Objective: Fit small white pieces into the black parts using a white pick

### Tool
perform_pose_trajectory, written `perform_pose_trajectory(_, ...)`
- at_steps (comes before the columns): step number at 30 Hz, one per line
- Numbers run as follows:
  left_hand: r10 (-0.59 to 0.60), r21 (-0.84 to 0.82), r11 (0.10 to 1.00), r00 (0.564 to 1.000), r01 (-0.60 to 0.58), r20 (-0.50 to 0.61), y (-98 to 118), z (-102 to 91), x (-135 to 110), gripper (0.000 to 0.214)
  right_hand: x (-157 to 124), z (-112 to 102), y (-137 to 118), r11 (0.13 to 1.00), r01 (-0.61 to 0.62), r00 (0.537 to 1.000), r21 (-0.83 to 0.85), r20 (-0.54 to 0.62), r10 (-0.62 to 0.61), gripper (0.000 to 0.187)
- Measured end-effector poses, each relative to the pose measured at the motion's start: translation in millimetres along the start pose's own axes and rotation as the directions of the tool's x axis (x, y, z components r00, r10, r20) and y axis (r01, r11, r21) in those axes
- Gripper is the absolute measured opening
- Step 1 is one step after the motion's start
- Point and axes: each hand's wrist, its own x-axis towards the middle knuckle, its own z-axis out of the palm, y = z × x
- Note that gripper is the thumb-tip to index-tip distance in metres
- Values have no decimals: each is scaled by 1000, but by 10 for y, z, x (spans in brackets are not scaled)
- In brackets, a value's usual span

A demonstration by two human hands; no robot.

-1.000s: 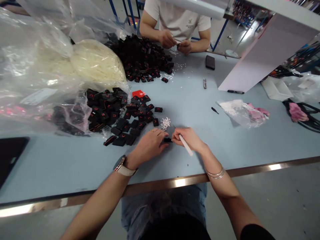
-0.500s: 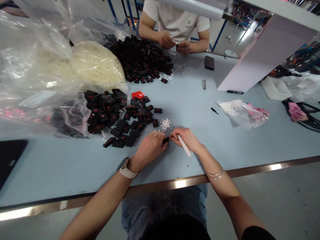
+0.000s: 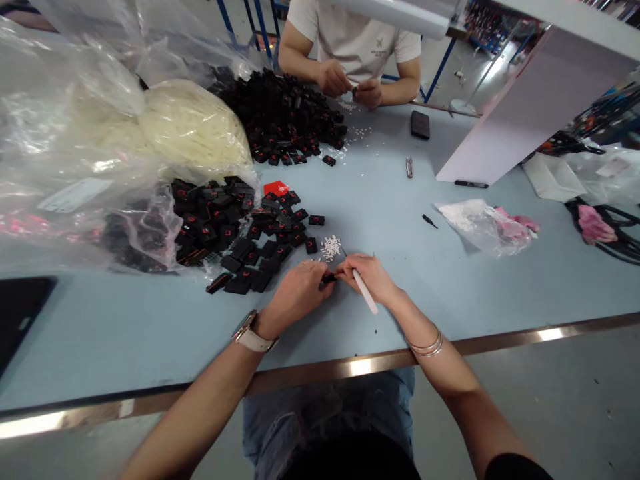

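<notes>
Between the fingers of my left hand (image 3: 303, 287) is a small black plastic housing (image 3: 329, 278), mostly covered by the fingers. My right hand (image 3: 367, 275) is closed around a tool with a white handle (image 3: 367, 293) and a thin dark tip; its fingertips meet the housing. Whether those fingertips pinch a small part as well is too small to tell. Just beyond my hands lies a little heap of white pellet-like pieces (image 3: 331, 248). Left of it spreads a pile of black housings with red marks (image 3: 260, 250).
Clear plastic bags (image 3: 195, 127) fill the left side, by a larger black pile (image 3: 290, 120). Across the table (image 3: 450, 287) a co-worker (image 3: 350, 40) handles a small piece. A white upright panel (image 3: 530, 107), a marker (image 3: 471, 184) and a bag with pink cloth (image 3: 490, 223) stand or lie right.
Both my hands have shifted very slightly to the left, still holding the housing and the white-handled tool. The co-worker's hands have moved a little closer together.
</notes>
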Motion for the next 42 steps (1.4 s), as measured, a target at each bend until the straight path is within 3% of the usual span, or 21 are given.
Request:
perform_pose_trajectory(9, 18, 28, 999, 999, -19, 28, 43, -48, 9, 6, -2, 30, 10, 1000, -12, 1000, 7, 12, 12, 28)
perform_pose_trajectory(16, 23, 30, 999, 999, -24, 27, 30, -43, 2, 10, -19, 25, 15, 988, -104, 994, 117, -1, 105, 29)
perform_pose_trajectory(42, 11, -4, 1000, 997, -11, 71, -15, -15, 23, 4, -15, 47, -14, 999, -19, 999, -36, -36, 17, 28)
